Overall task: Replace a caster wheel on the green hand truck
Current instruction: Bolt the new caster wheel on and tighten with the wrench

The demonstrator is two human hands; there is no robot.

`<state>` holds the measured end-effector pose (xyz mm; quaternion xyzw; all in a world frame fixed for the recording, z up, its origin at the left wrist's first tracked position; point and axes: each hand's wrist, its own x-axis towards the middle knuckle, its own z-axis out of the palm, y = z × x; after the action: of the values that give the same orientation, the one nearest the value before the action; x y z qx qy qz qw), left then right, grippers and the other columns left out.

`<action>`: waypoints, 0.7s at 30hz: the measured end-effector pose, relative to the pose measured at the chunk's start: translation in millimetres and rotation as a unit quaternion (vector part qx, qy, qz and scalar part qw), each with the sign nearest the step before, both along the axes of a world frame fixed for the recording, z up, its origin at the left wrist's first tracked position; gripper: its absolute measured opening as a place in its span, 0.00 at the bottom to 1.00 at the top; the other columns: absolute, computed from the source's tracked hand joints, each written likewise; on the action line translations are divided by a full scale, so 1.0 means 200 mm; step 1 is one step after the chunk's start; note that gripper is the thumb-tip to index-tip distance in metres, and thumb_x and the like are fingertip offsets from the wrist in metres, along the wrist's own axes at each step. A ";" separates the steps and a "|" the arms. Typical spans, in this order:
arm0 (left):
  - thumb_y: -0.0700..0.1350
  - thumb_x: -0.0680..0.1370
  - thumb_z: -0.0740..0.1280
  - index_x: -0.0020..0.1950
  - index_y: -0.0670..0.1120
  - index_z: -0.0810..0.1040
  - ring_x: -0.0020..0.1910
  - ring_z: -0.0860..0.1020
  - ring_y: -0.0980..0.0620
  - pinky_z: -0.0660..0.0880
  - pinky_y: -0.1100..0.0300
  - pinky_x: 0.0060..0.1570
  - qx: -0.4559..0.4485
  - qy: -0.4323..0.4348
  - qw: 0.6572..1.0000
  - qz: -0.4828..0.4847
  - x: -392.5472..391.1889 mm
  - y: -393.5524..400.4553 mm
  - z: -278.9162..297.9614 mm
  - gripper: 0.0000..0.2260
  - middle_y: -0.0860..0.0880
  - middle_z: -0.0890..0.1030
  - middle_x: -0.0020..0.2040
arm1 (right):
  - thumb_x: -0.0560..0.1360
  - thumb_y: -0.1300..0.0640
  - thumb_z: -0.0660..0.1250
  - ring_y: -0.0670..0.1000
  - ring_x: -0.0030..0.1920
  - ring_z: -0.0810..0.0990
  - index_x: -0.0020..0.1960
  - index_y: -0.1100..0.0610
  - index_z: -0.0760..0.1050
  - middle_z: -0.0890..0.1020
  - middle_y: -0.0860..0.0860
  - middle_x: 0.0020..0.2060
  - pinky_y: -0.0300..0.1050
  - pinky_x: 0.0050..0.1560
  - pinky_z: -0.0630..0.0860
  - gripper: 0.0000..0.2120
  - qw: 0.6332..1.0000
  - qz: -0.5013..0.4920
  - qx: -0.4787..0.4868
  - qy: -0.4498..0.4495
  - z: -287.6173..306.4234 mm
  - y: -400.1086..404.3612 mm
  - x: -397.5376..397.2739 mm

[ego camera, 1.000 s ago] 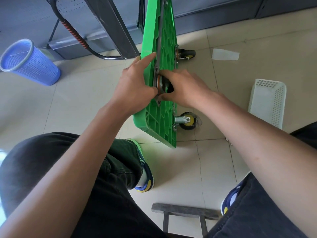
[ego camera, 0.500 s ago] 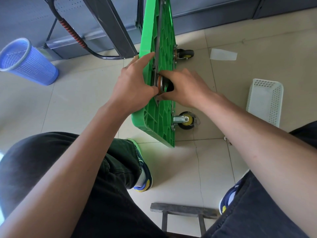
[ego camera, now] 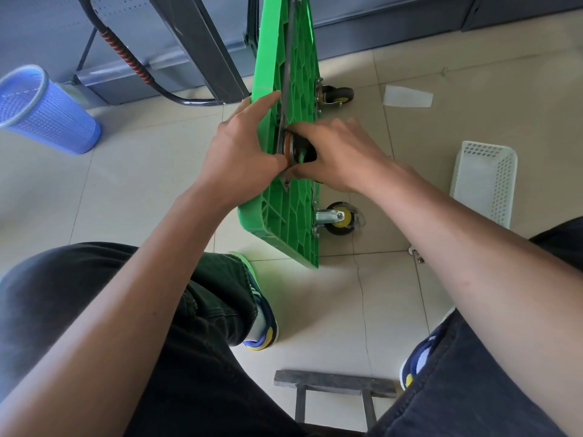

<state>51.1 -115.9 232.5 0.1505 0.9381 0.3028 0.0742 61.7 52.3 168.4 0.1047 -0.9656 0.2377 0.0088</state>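
The green hand truck (ego camera: pixel 293 212) stands on its long edge on the tiled floor, its ribbed underside facing the person's right, so its long axis runs away from the person toward the grey shelving. The caster wheel (ego camera: pixel 299 149) being fitted sits against that underside about midway along the upper edge, right between the two hands, and the right one is nearer it. The right hand (ego camera: pixel 340 152) is curled round the caster from the right, thumb low and fingers over the top, holding its plate against the green ribs. The left hand (ego camera: pixel 243 156) comes from the opposite side: its forefinger lies straight along the deck's top edge and its thumb presses near the plate's orange ring, bracing rather than gripping, I judge. Two fitted casters show on the underside, one near the lower corner (ego camera: pixel 339 218) and one farther off (ego camera: pixel 336 95). Whether the plate's holes meet the deck's is hidden
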 end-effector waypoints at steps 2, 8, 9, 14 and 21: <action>0.40 0.69 0.71 0.78 0.55 0.67 0.64 0.77 0.48 0.77 0.47 0.62 0.001 0.001 1.000 0.002 0.00 0.00 0.00 0.38 0.54 0.74 0.71 | 0.74 0.34 0.71 0.58 0.59 0.79 0.76 0.50 0.69 0.82 0.54 0.59 0.55 0.58 0.70 0.36 1.000 0.004 0.012 0.000 0.00 0.00 -0.01; 0.38 0.70 0.72 0.78 0.55 0.68 0.62 0.78 0.49 0.77 0.48 0.61 0.003 0.004 1.000 0.009 -0.01 0.00 -0.02 0.37 0.54 0.75 0.71 | 0.75 0.35 0.70 0.58 0.58 0.79 0.75 0.50 0.69 0.81 0.54 0.57 0.55 0.56 0.68 0.34 1.000 0.008 0.028 -0.006 0.00 -0.01 -0.01; 0.38 0.70 0.72 0.78 0.55 0.68 0.62 0.78 0.49 0.77 0.48 0.61 0.004 0.004 1.000 0.009 -0.01 0.00 -0.02 0.37 0.54 0.75 0.70 | 0.75 0.35 0.70 0.58 0.58 0.79 0.76 0.50 0.69 0.81 0.54 0.57 0.54 0.56 0.68 0.35 1.000 0.007 0.028 -0.008 -0.01 -0.01 -0.01; 0.37 0.69 0.71 0.77 0.55 0.68 0.61 0.79 0.48 0.78 0.47 0.59 -0.005 0.008 1.000 0.012 -0.01 0.00 -0.02 0.38 0.54 0.75 0.70 | 0.74 0.34 0.71 0.58 0.60 0.77 0.78 0.49 0.65 0.80 0.54 0.59 0.52 0.54 0.67 0.37 1.000 -0.006 0.024 -0.012 -0.04 -0.04 -0.01; 0.38 0.69 0.71 0.77 0.55 0.68 0.60 0.79 0.47 0.78 0.47 0.59 -0.021 0.017 1.000 0.016 -0.01 0.01 -0.03 0.38 0.52 0.77 0.67 | 0.76 0.36 0.70 0.59 0.65 0.74 0.79 0.49 0.62 0.78 0.56 0.63 0.55 0.62 0.65 0.38 0.999 -0.016 0.027 -0.032 -0.04 -0.04 -0.01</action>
<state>48.5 -113.0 227.5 0.1392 0.9477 0.2813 0.0571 60.1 44.2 160.0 0.0818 -0.9730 0.2146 -0.0212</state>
